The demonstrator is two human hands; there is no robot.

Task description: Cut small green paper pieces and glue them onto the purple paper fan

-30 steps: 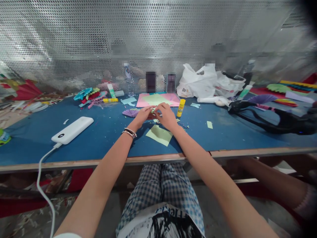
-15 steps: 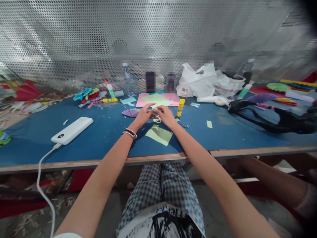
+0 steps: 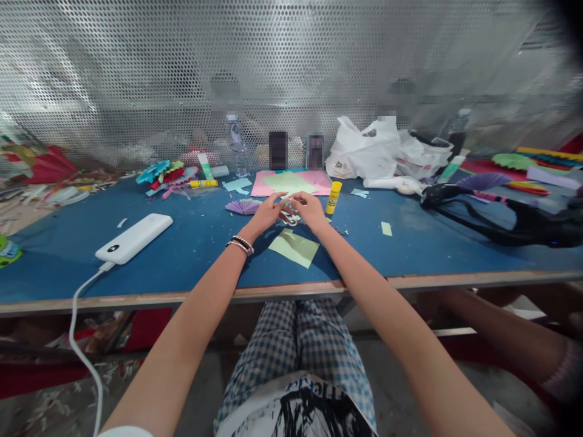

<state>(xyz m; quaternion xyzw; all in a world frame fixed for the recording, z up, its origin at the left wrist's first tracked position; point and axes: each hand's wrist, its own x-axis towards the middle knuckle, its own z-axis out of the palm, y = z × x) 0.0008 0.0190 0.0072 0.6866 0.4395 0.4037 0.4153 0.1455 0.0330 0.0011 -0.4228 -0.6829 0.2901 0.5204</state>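
Note:
My left hand (image 3: 268, 211) and my right hand (image 3: 308, 210) meet over the middle of the blue table, fingers curled in toward each other. Between the fingertips is something small and pale that I cannot make out. Just below them lies a whitish, ring-shaped thing (image 3: 293, 222), partly hidden by the fingers. Nearer to me is a creased light green paper (image 3: 295, 247). A purple pleated paper fan (image 3: 242, 207) lies left of my left hand. To the right of my right hand stands a yellow glue stick (image 3: 334, 198).
Pink paper (image 3: 260, 183) with green paper (image 3: 286, 181) on it lies behind my hands. A white power bank (image 3: 135, 238) with a cable is at left. White plastic bags (image 3: 364, 149) stand at the back; a black strapped device (image 3: 496, 215) lies at right. A bottle (image 3: 237, 149) stands behind.
My fingertips have shifted slightly around the small pale thing, and the hands are a little further apart. The view has moved slightly; the things on the table lie as before.

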